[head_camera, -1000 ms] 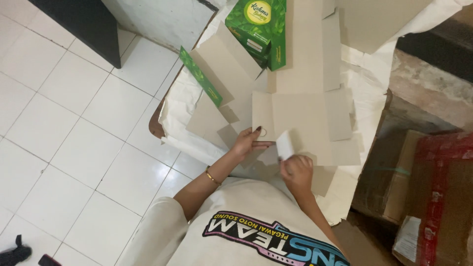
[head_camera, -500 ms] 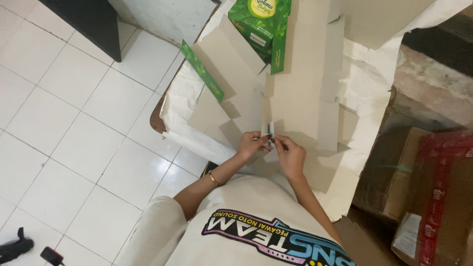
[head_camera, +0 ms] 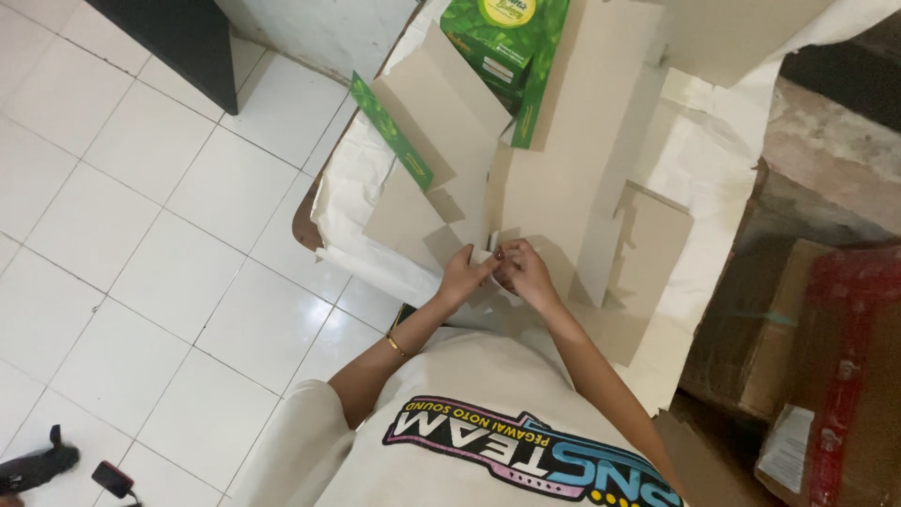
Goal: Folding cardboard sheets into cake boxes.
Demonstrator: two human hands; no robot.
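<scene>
Nearest: a white printed shirt, bare forearms, and a thin gold bracelet on the left wrist. Left hand and right hand meet at the table's near edge, fingers curled inward and pinched together on a small white slip. The slip is a narrow pale strip, mostly hidden by fingertips, its long axis seemingly running from 6 towards 12 o'clock; material cannot be told. Beneath lies white wrapping paper, creased, draped over the table. Beyond, at 12 o'clock, are flat grey-brown cardboard blanks, matt and angular with cut flaps, overlapping. Farthest are green printed cartons. At 9 o'clock is glossy white floor tile.
</scene>
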